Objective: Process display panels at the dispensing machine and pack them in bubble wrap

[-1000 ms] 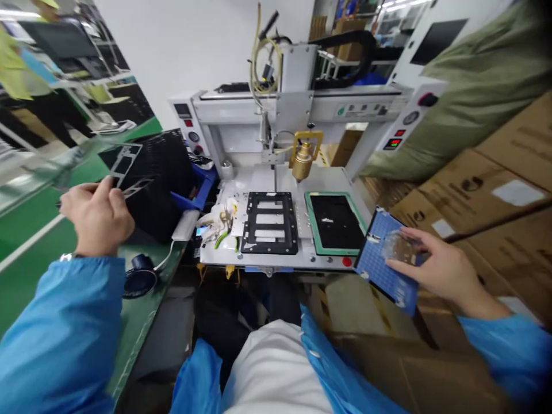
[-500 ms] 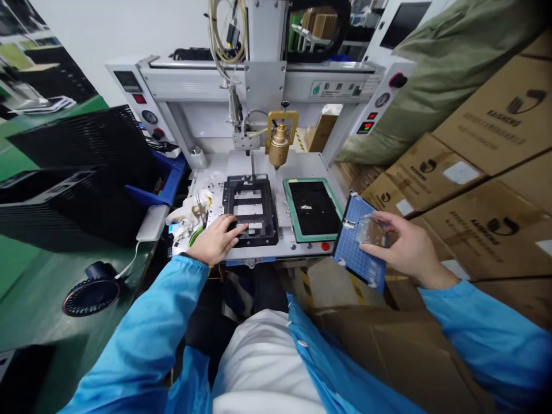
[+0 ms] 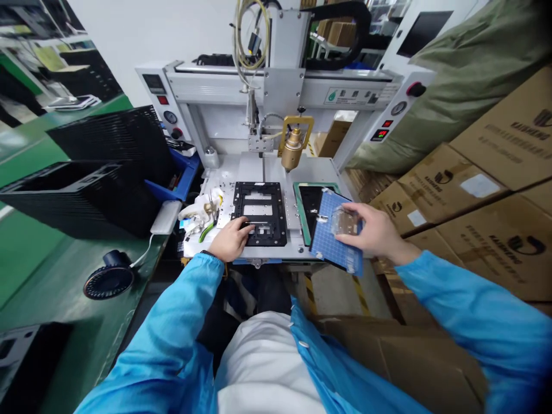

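Observation:
My left hand (image 3: pixel 229 238) rests at the lower left of a black rectangular frame (image 3: pixel 282 215) with several cut-outs, lying on the machine bed. Its fingers are stretched out over the frame and nothing shows in them. Held between thumb and fingers of my right hand (image 3: pixel 377 231) is a clear block (image 3: pixel 344 222), which sits against the face of a thin blue gridded panel (image 3: pixel 324 241). The panel is tilted and raised above the bed. Behind it, a green-rimmed fixture (image 3: pixel 301 214) with a dark screen-like surface is partly hidden.
A gantry machine (image 3: pixel 241 86) with a brass-coloured head (image 3: pixel 292 150) stands over the bed. Green-handled pliers (image 3: pixel 207 231) and crumpled white cloth lie left of the frame. Stacked black panels (image 3: pixel 107 149) and a small fan (image 3: pixel 108 282) are further left; cartons (image 3: pixel 470 184) stand right.
My right hand has brought the clear block and blue panel leftward, partly over the green-rimmed fixture. My left hand stays at the black frame. The whole view has shifted slightly.

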Demonstrator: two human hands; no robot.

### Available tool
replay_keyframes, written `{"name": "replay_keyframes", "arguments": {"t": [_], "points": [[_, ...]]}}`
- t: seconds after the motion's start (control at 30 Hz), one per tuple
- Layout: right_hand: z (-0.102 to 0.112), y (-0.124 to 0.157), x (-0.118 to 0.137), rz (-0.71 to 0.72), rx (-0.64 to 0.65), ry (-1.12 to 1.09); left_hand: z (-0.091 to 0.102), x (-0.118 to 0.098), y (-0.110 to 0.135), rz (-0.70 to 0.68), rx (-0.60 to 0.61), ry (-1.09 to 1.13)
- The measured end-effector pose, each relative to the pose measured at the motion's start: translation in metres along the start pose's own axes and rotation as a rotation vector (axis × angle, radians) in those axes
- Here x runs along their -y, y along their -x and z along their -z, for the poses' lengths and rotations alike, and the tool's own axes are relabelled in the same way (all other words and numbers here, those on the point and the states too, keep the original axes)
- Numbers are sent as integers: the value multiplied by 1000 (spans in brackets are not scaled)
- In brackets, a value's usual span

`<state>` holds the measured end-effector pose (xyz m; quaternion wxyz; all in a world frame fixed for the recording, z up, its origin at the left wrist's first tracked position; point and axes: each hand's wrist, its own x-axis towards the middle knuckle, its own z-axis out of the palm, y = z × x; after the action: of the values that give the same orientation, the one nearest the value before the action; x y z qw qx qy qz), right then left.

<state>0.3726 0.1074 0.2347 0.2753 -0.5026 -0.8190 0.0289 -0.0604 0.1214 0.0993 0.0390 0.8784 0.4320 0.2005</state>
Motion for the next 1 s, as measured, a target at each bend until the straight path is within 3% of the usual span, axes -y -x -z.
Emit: {"name": "replay_keyframes", "arguments": {"t": [0.13,0.27,0.4,0.53,0.63,0.73,0.83,1.0], "points": [[-40,-52,23,130,123,-88,11,-36,25,132,-86,60],[-97,-107,51,202,264,-109,37,-79,73,214,-201,56],[-157,-149,63,207,392,-35,60,-108,139,328,-262,-10],[-198,-165,56,228,439,10,54,-129,224,554,-269,-34],[-209,-166,50,236,435,8,30,-145,282,755,-252,14],[-210,-165,46,263,432,-11,7,-155,317,896,-232,114],[-210,-164,42,301,437,-37,-2,-153,323,936,-241,175],[-194,-146,44,321,365,-36,3,-137,307,855,-261,200]]}}
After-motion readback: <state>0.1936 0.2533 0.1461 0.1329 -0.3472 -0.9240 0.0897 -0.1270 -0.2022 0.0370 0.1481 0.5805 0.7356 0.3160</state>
